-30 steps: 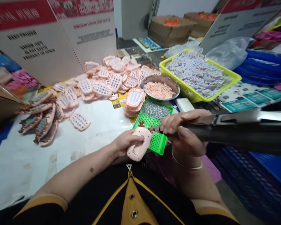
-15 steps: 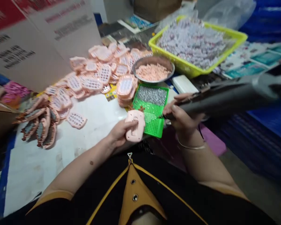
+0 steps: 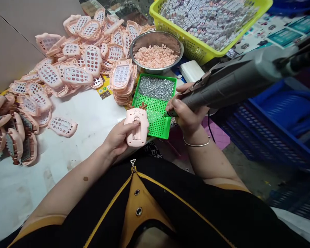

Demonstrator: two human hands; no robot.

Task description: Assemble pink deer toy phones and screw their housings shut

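Observation:
My left hand (image 3: 118, 136) is closed around a pink plastic toy shell (image 3: 137, 126) with small brown antlers, held back side up at the near edge of the white table. My right hand (image 3: 184, 112) grips the front of a grey power screwdriver (image 3: 237, 81), whose tip rests over the green perforated tray (image 3: 155, 119). A heap of small silver screws (image 3: 155, 88) lies in the far half of that tray. The screwdriver's body runs off to the upper right.
A stack of pink keypad fronts (image 3: 121, 77) stands left of the tray, with many more (image 3: 74, 65) spread behind. A steel bowl (image 3: 155, 51) holds pink buttons. A yellow basket (image 3: 196, 44) holds grey pads. Blue crates (image 3: 281, 124) stand on the right.
The camera has tilted down and closer. My left hand has turned the pink shell so its back faces up. The screwdriver tip stays over the green tray.

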